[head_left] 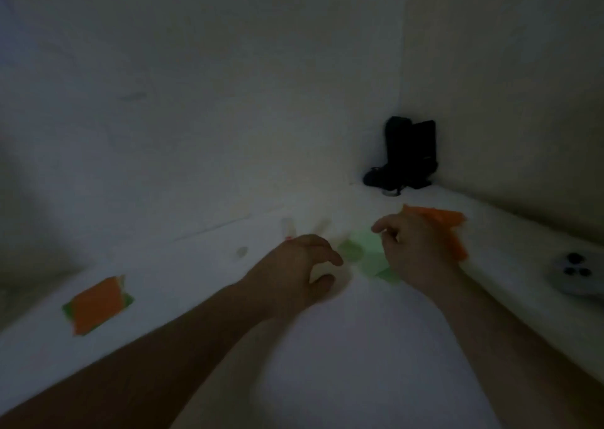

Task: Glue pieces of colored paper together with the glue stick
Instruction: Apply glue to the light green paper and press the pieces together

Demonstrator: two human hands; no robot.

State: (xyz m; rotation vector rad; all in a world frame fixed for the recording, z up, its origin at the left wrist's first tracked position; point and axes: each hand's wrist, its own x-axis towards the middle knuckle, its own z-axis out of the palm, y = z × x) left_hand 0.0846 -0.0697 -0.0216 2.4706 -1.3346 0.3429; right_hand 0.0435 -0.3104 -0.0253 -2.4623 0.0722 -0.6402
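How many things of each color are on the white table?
Orange and green, glued together: 1, the paper stack.
Orange only: 1, the orange paper behind the right hand.
Green only: 1 cluster of green paper; blur hides how many sheets.
Black: 1, the dark object in the corner.
Grey: 1, the controller.
Total: 5.

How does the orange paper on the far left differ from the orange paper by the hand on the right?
The left orange paper lies flat on a green sheet, untouched. The right orange paper looks crumpled and sits behind the right hand, which seems to hold it. Both share one orange colour.
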